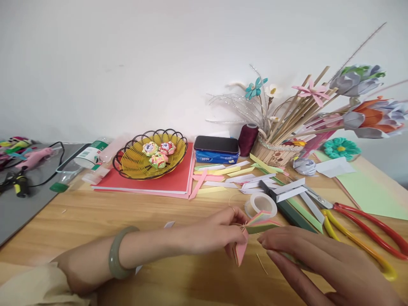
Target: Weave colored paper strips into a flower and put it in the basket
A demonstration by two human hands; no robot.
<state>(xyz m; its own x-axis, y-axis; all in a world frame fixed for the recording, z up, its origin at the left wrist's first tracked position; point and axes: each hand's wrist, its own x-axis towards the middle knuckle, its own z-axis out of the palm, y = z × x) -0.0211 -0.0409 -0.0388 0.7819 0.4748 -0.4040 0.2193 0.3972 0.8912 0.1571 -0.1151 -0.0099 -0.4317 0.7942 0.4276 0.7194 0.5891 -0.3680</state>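
Note:
My left hand (223,231) comes in from the left with a jade-green bangle on its wrist. Its thumb and fingers pinch a bundle of folded paper petals (241,250), pink and green, gathered with thin wire or thread at the middle. To the right of the petals is my right hand (321,259), its fingers stretched out and slightly apart, tips close to the paper. Something greenish shows between those fingers, too covered to name. A thin strand (262,263) lies on the table below. Just behind the petals stands a white tape-like spool (261,205).
Behind my hands lie paper strips (223,171), a dark green stapler-like tool (296,214), scissors (366,208) and yellow-handled pliers (360,238). A yellow basket (137,165) rests on red paper (172,182). A phone (216,144) tops a tissue pack; paper flowers (366,114) stand right.

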